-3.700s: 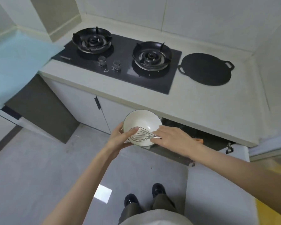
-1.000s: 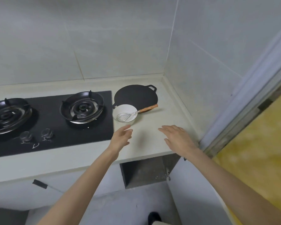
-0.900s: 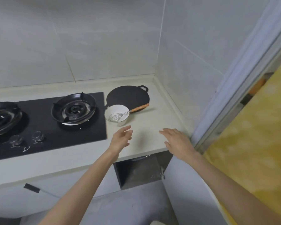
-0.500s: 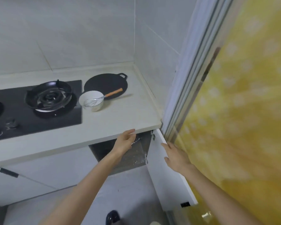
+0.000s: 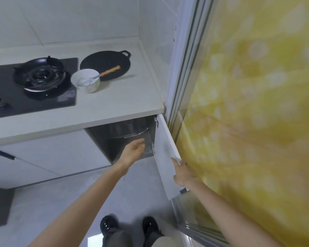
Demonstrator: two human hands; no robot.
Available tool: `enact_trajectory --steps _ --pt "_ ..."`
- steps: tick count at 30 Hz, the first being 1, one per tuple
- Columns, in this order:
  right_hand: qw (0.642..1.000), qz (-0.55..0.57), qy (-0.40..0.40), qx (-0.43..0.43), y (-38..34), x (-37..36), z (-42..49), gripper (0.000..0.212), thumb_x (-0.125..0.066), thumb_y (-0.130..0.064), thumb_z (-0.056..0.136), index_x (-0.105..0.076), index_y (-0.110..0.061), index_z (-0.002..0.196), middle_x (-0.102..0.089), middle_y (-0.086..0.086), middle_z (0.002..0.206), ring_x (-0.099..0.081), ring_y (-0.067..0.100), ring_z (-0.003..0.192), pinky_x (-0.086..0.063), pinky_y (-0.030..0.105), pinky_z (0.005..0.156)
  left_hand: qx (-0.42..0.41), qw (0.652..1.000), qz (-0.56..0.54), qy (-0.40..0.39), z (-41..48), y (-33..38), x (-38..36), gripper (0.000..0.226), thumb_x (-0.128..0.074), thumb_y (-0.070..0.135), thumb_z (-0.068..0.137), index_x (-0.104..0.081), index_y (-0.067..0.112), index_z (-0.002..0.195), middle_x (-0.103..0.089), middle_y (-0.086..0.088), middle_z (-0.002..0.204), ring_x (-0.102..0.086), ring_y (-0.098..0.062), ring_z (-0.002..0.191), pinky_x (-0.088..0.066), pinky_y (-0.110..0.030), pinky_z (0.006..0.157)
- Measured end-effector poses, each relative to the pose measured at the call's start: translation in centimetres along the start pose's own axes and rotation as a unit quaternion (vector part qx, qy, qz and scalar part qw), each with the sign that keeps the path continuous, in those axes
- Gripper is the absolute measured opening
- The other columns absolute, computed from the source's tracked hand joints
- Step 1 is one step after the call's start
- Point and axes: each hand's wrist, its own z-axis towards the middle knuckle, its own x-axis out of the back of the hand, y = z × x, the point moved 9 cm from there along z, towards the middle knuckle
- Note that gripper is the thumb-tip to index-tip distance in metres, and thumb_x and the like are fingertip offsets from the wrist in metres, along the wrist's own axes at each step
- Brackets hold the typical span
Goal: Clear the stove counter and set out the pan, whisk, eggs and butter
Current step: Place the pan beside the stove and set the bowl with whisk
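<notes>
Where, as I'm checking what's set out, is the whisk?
Head view: the whisk rests in the white bowl on the counter, right of the burner, its wooden handle reaching over the black pan.
</notes>
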Motion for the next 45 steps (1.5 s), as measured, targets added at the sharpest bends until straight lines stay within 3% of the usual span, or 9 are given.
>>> enact_trajectory --steps 4,8,14,19,25,30,34,41,45 --pt "0.999 0.040 -0.010 0.006 -1.0 -0.4 0.0 0.080 -0.054 -0.016 0.089 -0.007 -0.027 0.152 -0.012 0.017 0.157 -0.042 0.033 0.127 -0.043 0.028 0.081 0.003 1.000 0.003 0.000 -0.9 -0.9 0.9 0.037 -0.047 0.018 0.099 -0.047 0.018 0.136 -0.054 -0.004 0.133 -0.054 -0.021 0.116 -0.045 -0.029 0.085" --pt "0.998 0.063 -0.009 0.014 -2.4 -0.6 -0.4 0.079 -0.056 -0.019 0.084 -0.014 -0.030 0.151 -0.029 0.016 0.149 -0.045 0.030 0.125 -0.044 0.028 0.085 0.003 1.000 0.008 0.008 -1.6 -1.9 2.8 0.038 -0.047 0.019 0.099 -0.046 0.019 0.137 -0.052 -0.004 0.136 -0.052 -0.021 0.118 -0.044 -0.030 0.088" --pt "0.992 0.101 -0.029 0.066 -7.6 -0.7 -0.7 0.075 -0.054 -0.022 0.082 -0.021 -0.032 0.149 -0.051 0.013 0.130 -0.059 0.027 0.096 -0.047 0.029 0.074 0.023 0.999 -0.005 0.041 -2.6 -3.7 7.2 0.038 -0.046 0.016 0.099 -0.047 0.017 0.137 -0.053 -0.006 0.135 -0.053 -0.022 0.116 -0.043 -0.030 0.087" --pt "0.974 0.177 -0.087 0.107 -13.6 -2.2 -0.5 0.074 -0.054 -0.022 0.081 -0.023 -0.039 0.147 -0.051 0.004 0.125 -0.060 0.018 0.084 -0.045 0.028 0.069 0.028 0.997 -0.018 0.064 -3.2 -4.8 11.5 0.037 -0.045 0.015 0.099 -0.047 0.015 0.136 -0.054 -0.009 0.134 -0.053 -0.025 0.118 -0.045 -0.032 0.091" --pt "0.945 0.276 -0.111 0.139 -22.4 -1.1 1.5 0.077 -0.064 -0.018 0.082 -0.027 -0.040 0.146 -0.028 -0.003 0.153 -0.034 0.019 0.136 -0.036 0.028 0.101 0.039 0.993 -0.061 0.089 -3.9 -6.7 18.0 0.036 -0.046 0.016 0.099 -0.051 0.019 0.134 -0.056 -0.006 0.132 -0.056 -0.022 0.113 -0.046 -0.034 0.094" --pt "0.955 0.254 -0.078 0.132 -28.6 -0.3 4.1 0.052 -0.060 -0.011 0.084 -0.044 -0.017 0.133 -0.049 0.005 0.134 -0.048 0.018 0.113 -0.041 0.027 0.090 0.042 0.989 -0.094 0.107 -4.0 -8.0 22.9 0.033 -0.046 0.013 0.098 -0.054 0.021 0.129 -0.059 -0.003 0.126 -0.058 -0.022 0.111 -0.047 -0.035 0.092" --pt "0.968 0.225 -0.083 0.075 -30.4 -1.7 5.5 0.053 -0.053 -0.013 0.091 -0.038 -0.004 0.141 -0.043 0.011 0.144 -0.042 0.027 0.132 -0.035 0.028 0.102 0.035 0.987 -0.108 0.113 -3.2 -8.5 26.3 0.032 -0.047 0.015 0.098 -0.054 0.021 0.128 -0.060 -0.004 0.124 -0.058 -0.022 0.111 -0.047 -0.036 0.092" --pt "0.835 0.524 -0.157 -0.055 -30.2 -4.0 8.0 0.069 -0.045 0.012 0.087 -0.023 -0.008 0.149 -0.019 0.003 0.157 -0.027 0.024 0.141 -0.032 0.039 0.112 0.057 0.981 -0.147 0.114 -1.5 -10.8 28.5 0.032 -0.049 0.019 0.097 -0.054 0.020 0.129 -0.060 -0.002 0.124 -0.059 -0.022 0.111 -0.048 -0.036 0.095" --pt "0.809 0.564 -0.162 -0.034 -31.5 -2.1 11.0 0.075 -0.038 0.018 0.086 -0.022 -0.015 0.151 -0.018 -0.003 0.159 -0.028 0.021 0.140 -0.038 0.034 0.103 0.128 0.962 -0.224 0.084 0.5 -13.4 28.1 0.035 -0.052 0.020 0.097 -0.053 0.020 0.132 -0.059 -0.001 0.128 -0.059 -0.022 0.113 -0.048 -0.033 0.093"
